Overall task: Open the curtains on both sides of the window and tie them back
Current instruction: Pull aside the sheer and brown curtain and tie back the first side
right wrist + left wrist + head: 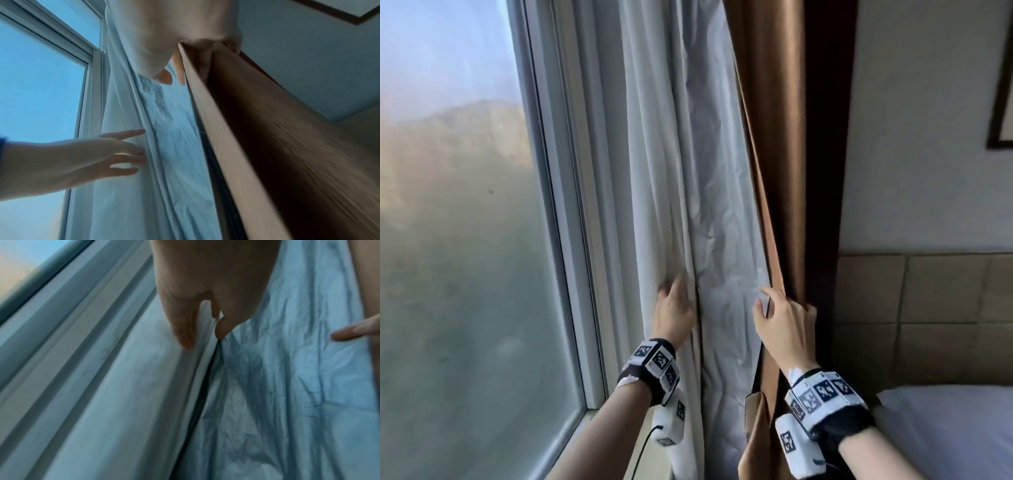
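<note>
The right-side curtain point(774, 144) is already drawn to the window's right edge, bunched between the window frame point(558, 219) and the wall point(914, 137). It is brown on the room side, with a pale lining point(688, 192) showing toward the glass.

Right hand point(784, 325): the fingers point(763, 296) are curled round the brown leading edge, thumb on the lining side. In the right wrist view the hem point(197, 100) is seen running out from between thumb and fingers. The edge is probably held so that the outer layer wraps over the bundle and stays taut.

Left hand point(674, 308): the fingers point(183, 331) are straight and spread, nothing gripped. The tips are pressed into a vertical fold of the lining, with a ridge of cloth point(205, 324) standing between two of them. The folds are likely being pushed rightward, toward the gripping hand, to compact the pleats.

Between the two hands a crumpled lining panel is stretched flat.

No tieback is identified in any view. A loose brown piece point(756, 411) hangs below the right wrist, and it cannot be told whether it is a band or just curtain. Judged: gathering step, tie not yet made. The left-side curtain is out of frame.

A bed point(945, 428) lies to the right, below the gripping hand.
</note>
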A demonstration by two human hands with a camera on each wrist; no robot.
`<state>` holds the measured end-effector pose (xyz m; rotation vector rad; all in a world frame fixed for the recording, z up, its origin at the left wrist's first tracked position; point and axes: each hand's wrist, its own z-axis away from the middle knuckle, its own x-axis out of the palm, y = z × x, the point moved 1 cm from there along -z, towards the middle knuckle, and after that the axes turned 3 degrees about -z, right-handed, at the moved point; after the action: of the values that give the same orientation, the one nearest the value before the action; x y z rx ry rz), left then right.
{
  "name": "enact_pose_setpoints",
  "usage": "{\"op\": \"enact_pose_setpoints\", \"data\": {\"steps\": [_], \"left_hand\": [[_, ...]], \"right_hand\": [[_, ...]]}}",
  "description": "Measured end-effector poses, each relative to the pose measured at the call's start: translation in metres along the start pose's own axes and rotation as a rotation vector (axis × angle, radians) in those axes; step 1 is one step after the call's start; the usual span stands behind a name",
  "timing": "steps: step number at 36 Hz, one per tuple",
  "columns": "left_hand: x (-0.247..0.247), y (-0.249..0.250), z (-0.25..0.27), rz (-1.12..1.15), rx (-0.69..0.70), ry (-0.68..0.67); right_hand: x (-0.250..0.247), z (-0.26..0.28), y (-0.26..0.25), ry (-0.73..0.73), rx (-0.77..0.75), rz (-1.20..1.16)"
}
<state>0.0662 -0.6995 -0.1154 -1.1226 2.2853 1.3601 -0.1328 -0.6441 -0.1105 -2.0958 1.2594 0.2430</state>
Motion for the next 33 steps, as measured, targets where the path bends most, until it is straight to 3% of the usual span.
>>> {"op": "enact_pose_setpoints", "data": {"steps": [4,14,17,19,21,27,33], "left_hand": [[0.007,0.002,-0.003,-0.081,-0.219,-0.003],[0.008,0.008,0.013,-0.09,-0.2,0.153],[0.001,-0.003,0.033,-0.101,-0.098,0.297],[-0.003,-0.007,0.046,-0.06,0.065,0.42],[-0.003,-0.004,0.062,0.021,0.197,0.448],[0.009,0.044,0.121,0.239,0.405,0.068],[0.021,0.099,0.12,0.363,0.37,-0.192]], "right_hand": [[-0.003,0.0,0.009,0.027,0.003,-0.007],[-0.011,0.003,0.022,-0.008,-0.019,0.114],[-0.016,0.005,0.023,0.014,-0.043,0.167],[-0.018,0.006,0.023,0.02,-0.061,0.23],[-0.021,0.009,0.022,-0.034,-0.048,0.227],[-0.034,0.019,0.009,-0.143,0.122,-0.199],[-0.058,0.03,-0.018,-0.309,0.192,-0.611]]}}
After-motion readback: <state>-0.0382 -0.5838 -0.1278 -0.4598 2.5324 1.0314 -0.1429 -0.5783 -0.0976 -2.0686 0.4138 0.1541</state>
